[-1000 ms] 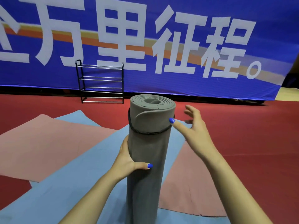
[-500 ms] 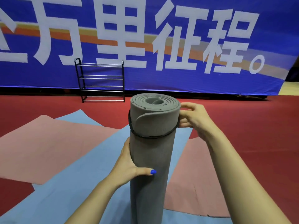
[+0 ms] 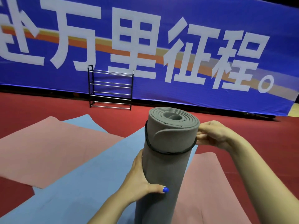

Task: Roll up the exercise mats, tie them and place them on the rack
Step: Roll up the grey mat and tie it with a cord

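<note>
- The grey rolled mat (image 3: 166, 159) is standing upright on its end in front of the person, over the blue mat (image 3: 77, 180) that is lying flat on the red floor (image 3: 252, 131).
- A black band (image 3: 169, 153) is circling the roll near its top, sitting slightly slanted, lower at the front than at the sides.
- The right hand (image 3: 215, 135) is touching the roll's upper right side, its fingers curled together and seeming to pinch the band there; the fingertips themselves are hidden behind the roll.
- The left hand (image 3: 140, 183) is wrapping around the roll's middle, thumb pressing across the front, steadying it.
- Judging by this, the tying step is under way for this mat; the next move is likely calling for the band to be seated evenly, then a lift towards the rack.
- Two pink mats (image 3: 48, 149) are lying unrolled, one to the left and one to the right.
- The black rack (image 3: 110, 89) is standing well apart against the blue banner (image 3: 226, 29), its shelves holding nothing.
</note>
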The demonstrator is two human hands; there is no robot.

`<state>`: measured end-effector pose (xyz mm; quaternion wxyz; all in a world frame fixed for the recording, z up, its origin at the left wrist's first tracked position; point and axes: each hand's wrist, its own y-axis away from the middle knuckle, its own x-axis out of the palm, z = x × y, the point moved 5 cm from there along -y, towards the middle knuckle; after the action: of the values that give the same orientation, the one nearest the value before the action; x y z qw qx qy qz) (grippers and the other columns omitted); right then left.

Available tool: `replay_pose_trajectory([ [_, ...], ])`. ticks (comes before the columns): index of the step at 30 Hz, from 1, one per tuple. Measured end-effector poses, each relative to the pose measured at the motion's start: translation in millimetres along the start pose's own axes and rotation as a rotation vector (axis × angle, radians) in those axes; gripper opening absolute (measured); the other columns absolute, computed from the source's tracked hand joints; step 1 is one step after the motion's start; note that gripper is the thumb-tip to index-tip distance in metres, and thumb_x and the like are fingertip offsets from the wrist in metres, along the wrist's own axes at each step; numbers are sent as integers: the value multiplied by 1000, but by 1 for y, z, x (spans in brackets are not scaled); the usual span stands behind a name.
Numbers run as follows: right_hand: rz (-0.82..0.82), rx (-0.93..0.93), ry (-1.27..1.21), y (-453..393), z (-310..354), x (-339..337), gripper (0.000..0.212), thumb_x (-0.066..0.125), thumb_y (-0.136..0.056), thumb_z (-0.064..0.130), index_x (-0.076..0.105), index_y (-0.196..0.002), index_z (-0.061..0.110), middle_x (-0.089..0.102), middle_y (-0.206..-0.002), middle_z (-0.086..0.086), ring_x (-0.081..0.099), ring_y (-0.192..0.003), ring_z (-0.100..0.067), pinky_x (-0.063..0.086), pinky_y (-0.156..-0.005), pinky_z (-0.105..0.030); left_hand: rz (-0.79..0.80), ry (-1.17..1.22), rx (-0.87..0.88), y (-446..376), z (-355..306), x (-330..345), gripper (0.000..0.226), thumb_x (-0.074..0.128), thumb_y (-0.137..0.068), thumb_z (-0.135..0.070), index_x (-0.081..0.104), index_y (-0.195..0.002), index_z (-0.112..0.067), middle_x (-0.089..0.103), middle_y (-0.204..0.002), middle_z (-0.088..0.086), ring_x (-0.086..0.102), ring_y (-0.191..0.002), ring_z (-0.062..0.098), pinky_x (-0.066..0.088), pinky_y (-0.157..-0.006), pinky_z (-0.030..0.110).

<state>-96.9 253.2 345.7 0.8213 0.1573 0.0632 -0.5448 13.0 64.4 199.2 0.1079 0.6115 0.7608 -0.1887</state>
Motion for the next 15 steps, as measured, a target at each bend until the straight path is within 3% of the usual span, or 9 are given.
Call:
replay_pose_trajectory([
  [3, -44, 162, 95, -14, -38, 5, 23, 62, -88, 6, 62, -65, 2, 62, -55, -8, 61, -43, -14, 58, -53, -30, -15, -30, -30, -1, -3, 3, 133, 84, -37, -60, 8, -144, -43, 32, -139, -24, 43, -124, 10, 44, -101, 33],
  [6, -56, 320, 59, -23, -91, 17, 24, 62, -89, 12, 57, -66, 6, 61, -49, -3, 60, -41, -10, 54, -45, -21, -13, -12, -49, -4, -3, 5, 131, 85, -35, -59, 10, -142, -44, 37, -138, -22, 48, -120, 12, 46, -99, 36],
  [11, -41, 466, 79, -8, -147, 38, 25, 67, -83, 24, 57, -63, 13, 62, -57, 3, 58, -51, -10, 47, -45, -17, -8, 36, -90, -4, 1, 2, 134, 88, -33, -54, 12, -142, -44, 37, -143, -18, 48, -123, 13, 46, -100, 39],
  [15, -62, 400, 92, 2, -146, 40, 21, 63, -86, 22, 57, -70, 9, 61, -75, -2, 56, -60, -15, 50, -53, -23, 13, -7, -80, 0, -6, 6, 138, 88, -35, -56, 3, -144, -48, 30, -148, -18, 42, -130, 16, 43, -104, 40],
])
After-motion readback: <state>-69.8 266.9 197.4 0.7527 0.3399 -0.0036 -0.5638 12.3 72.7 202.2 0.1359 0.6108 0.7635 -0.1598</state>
